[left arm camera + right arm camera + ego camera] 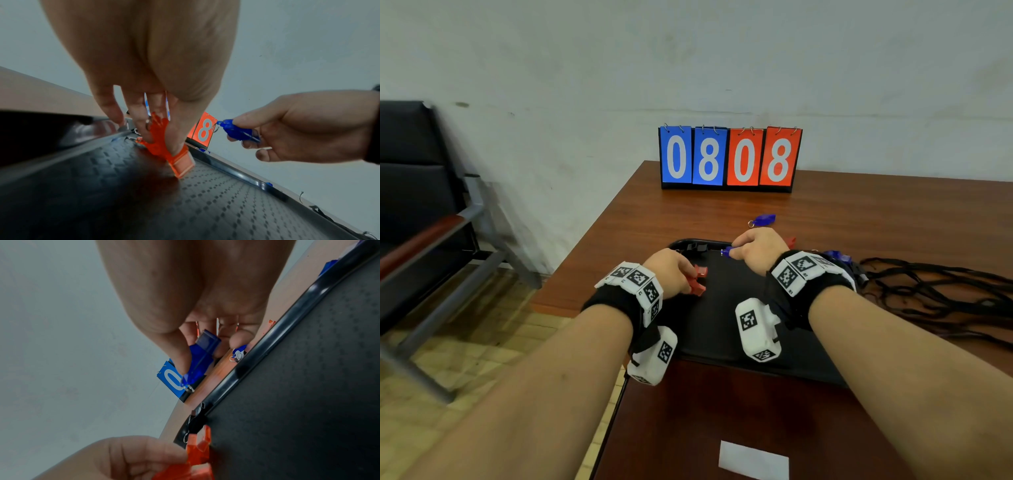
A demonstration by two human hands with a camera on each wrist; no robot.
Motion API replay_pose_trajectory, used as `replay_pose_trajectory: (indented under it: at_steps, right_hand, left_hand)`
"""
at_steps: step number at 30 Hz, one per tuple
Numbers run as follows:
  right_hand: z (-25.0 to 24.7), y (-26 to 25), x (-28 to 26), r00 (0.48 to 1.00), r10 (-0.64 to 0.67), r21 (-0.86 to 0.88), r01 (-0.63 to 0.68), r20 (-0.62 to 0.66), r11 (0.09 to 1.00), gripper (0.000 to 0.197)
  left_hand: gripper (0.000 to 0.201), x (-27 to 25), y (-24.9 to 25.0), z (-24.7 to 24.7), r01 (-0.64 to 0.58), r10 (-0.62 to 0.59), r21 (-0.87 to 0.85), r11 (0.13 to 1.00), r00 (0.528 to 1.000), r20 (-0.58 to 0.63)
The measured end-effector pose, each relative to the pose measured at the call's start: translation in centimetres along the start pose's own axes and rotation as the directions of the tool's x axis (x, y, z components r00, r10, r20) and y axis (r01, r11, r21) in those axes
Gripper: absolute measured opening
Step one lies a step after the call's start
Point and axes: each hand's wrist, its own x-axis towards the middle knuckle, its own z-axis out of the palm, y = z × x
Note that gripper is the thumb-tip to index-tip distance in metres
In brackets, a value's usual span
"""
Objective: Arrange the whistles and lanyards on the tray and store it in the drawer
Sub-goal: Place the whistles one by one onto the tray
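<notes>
- Surface (859, 205): brown wood-grain top filling the centre and right of the head view; a white wall stands behind it.
- Chair (417, 192): dark seat with a metal frame, at the left edge of the head view.
- Tray (719, 318): black, textured floor and raised rim, lying on the surface at frame centre.
- Scoreboard (729, 157): flip-card type, upright at the far edge of the surface, reading 08 in blue and 08 in red.
- Lanyards (935, 291): tangled black cords on the surface, right of the tray, outside its rim.
- Paper slip (753, 460): white, at the bottom edge of the head view.
- Left hand (671, 272): grip closed around red whistles (697, 281), fingers pointing down; one whistle's mouthpiece touches the tray floor near the left side.
- Right hand (755, 248): thumb and fingers pinch a blue whistle (238, 132), held above the tray's far portion, clear of the floor.
- Second blue whistle (763, 219): lies on the surface beyond the tray.
- Black whistle (693, 247): lies at the tray's far rim.
</notes>
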Motion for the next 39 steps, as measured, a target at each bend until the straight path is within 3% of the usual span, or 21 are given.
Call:
replay_pose_trajectory:
  at_steps: [7,12,18,22,28,31,35,39]
  right_hand:
    - [0.4,-0.1,0.5,0.999,-0.013,-0.008,0.013,0.030,1.000,0.027]
    - [0.6,0.1,1.1,0.999,-0.007,-0.003,0.007,0.051,1.000,0.027]
    - [0.4,0.4,1.4,0.998,-0.007,0.001,0.007,0.064,1.000,0.027]
    - [0.4,0.6,1.4,0.996,-0.008,0.000,0.008,0.087,1.000,0.027]
    - [1.0,0.2,0.7,0.985,-0.032,-0.027,0.037,0.170,0.999,0.030]
    - [1.5,-0.6,-0.1,0.975,-0.043,-0.073,0.061,0.216,0.995,0.027]
    - [2.8,-1.8,-1.2,0.968,-0.047,-0.109,0.076,0.247,0.991,0.026]
    - [4.2,-3.0,-2.2,0.958,-0.057,-0.188,0.113,0.280,0.976,0.031]
  left_hand:
    - [0.033,0.8,1.0,-0.6,0.034,-0.037,0.222,0.974,0.999,0.011]
    - [0.045,2.5,1.7,-1.0,0.114,-0.142,0.269,0.956,0.986,0.091]
    - [0.054,3.8,1.4,-0.8,0.112,-0.167,0.366,0.924,0.978,0.124]
    - [0.053,3.8,1.6,-0.6,0.115,-0.179,0.373,0.921,0.973,0.142]
    - [0.052,3.1,0.7,-0.4,0.047,-0.087,0.283,0.958,0.988,0.131]
    - [0.041,1.8,-0.2,-0.8,-0.014,0.008,0.142,0.990,0.999,0.042]
    - [0.047,0.2,-1.8,-2.4,0.031,-0.013,0.124,0.992,0.990,-0.143]
    - [0.044,-1.3,-3.6,-3.0,0.046,-0.034,0.060,0.997,0.980,-0.195]
